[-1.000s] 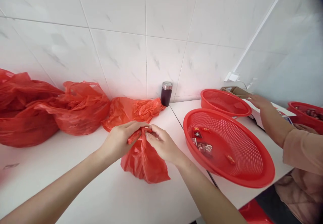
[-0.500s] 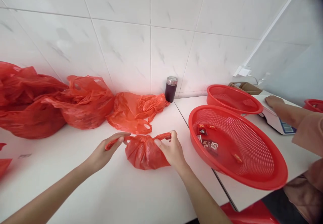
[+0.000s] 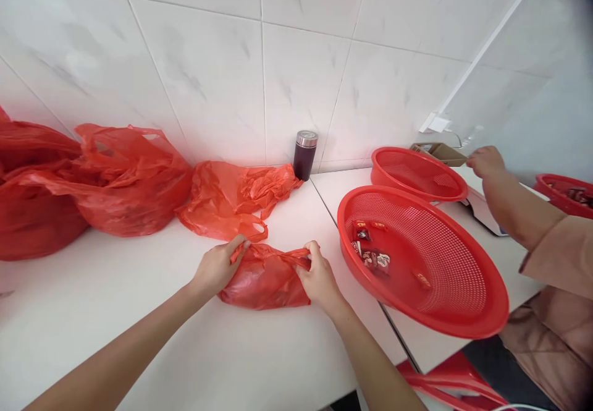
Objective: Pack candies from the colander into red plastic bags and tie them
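Observation:
A filled red plastic bag rests on the white table in front of me. My left hand is closed on the gathered plastic at the bag's upper left. At the upper right, my right hand pinches a twisted strand of the same bag between thumb and fingers. The top is drawn together between both hands; whether it is knotted I cannot tell. An empty-looking red plastic bag lies flat just behind.
Bulging red bags stand at the left by the tiled wall. A dark tumbler is at the back. To the right are a large red basket with several wrapped snacks, a second basket, and a co-worker's arm over a scale.
My left hand has moved right and closer to the bag, and its stretched handle end is now bunched in. The co-worker's hand has moved up and away. The view has shifted slightly.

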Motion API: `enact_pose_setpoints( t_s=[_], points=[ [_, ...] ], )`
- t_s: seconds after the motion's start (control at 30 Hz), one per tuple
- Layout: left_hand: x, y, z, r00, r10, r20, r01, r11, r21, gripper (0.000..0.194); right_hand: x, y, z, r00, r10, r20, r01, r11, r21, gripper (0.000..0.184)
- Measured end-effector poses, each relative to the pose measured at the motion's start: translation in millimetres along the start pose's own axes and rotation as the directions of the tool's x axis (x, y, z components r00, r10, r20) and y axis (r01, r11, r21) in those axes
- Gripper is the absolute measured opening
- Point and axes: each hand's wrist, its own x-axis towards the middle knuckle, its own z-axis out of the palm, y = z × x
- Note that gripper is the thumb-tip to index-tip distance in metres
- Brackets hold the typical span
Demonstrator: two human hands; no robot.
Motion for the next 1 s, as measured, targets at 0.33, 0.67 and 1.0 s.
enact_pose_setpoints(
  t_s=[0.33,0.67,1.0],
  points=[
    [16,2,9.0,0.997,-0.064,0.04,0.051,0.962,0.27,0.02,11,5,19,1.0,-0.022,-0.018,0.015,0.945,-0.326,0.016],
    [18,-4,18.8,0.996,-0.082,-0.017,0.084,0.957,0.276,0.028,12,8,14,1.0,0.008,0.014,-0.003,0.928,-0.372,0.017],
    [10,19,22.0,0.998,-0.027,-0.065,0.029,0.999,0.032,0.036,19,-16,27,1.0,-0.006,-0.023,-0.005,0.893,-0.45,0.038]
  ],
)
